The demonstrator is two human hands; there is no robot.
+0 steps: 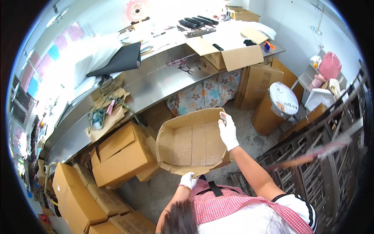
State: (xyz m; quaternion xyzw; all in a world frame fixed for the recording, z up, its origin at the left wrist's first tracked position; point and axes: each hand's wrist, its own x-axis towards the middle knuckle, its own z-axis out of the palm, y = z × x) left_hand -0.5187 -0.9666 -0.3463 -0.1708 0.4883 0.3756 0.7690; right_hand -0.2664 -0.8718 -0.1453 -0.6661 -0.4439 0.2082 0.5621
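Note:
In front of me is a shallow, open cardboard box [191, 145] with cut-down, worn walls, its inside facing up and nothing lying in it. My left hand [189, 180], in a white glove, is closed on the wall nearest my body. At the far right corner my right hand [228, 133], gloved too, grips the rim; its fingers behind the wall are partly hidden. The box is held above the grey floor, near the front of a metal workbench [154, 74].
Closed cartons [124, 158] are stacked at the left. An open carton [243, 57] stands on the bench beside rows of black parts [198, 22]. A round brown drum [269, 111] with a white lid is at the right, near dark metal racks [311, 163].

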